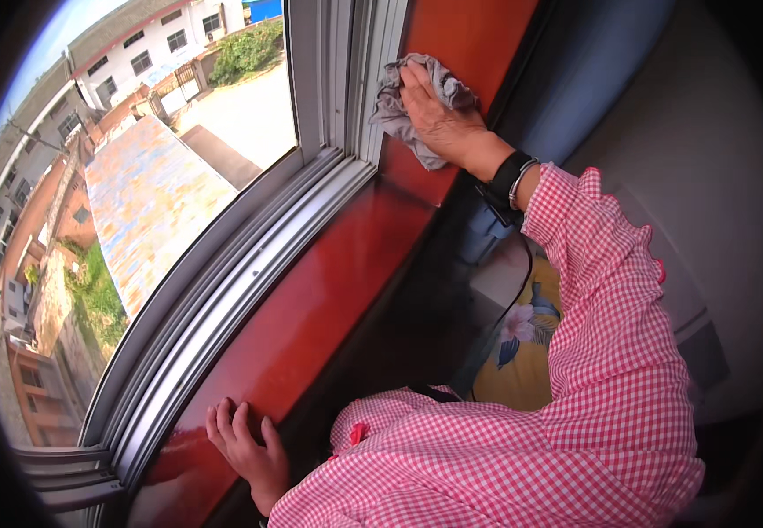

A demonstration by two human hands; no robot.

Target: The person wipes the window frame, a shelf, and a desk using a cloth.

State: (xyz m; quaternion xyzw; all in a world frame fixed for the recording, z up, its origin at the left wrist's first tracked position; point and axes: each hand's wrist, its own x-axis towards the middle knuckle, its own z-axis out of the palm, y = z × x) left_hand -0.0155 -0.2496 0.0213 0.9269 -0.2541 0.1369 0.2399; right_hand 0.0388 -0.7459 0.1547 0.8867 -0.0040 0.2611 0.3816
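A crumpled grey cloth (388,113) lies bunched under my right hand (441,121), which grips it against the orange-red side panel (465,31) of the window recess. My right arm reaches up and away, with a black band and a bracelet at the wrist. At the lower left, my left hand (252,451) rests on the glossy red window sill (311,308), its fingers spread and holding nothing. Both sleeves are red-and-white checked.
Silver sliding-window tracks (254,264) run along the sill beside an upright metal frame (324,75). Outside are a rusty metal roof (157,198) and buildings. A blue curtain (588,79) hangs right of the panel; a yellow floral fabric (522,356) lies below.
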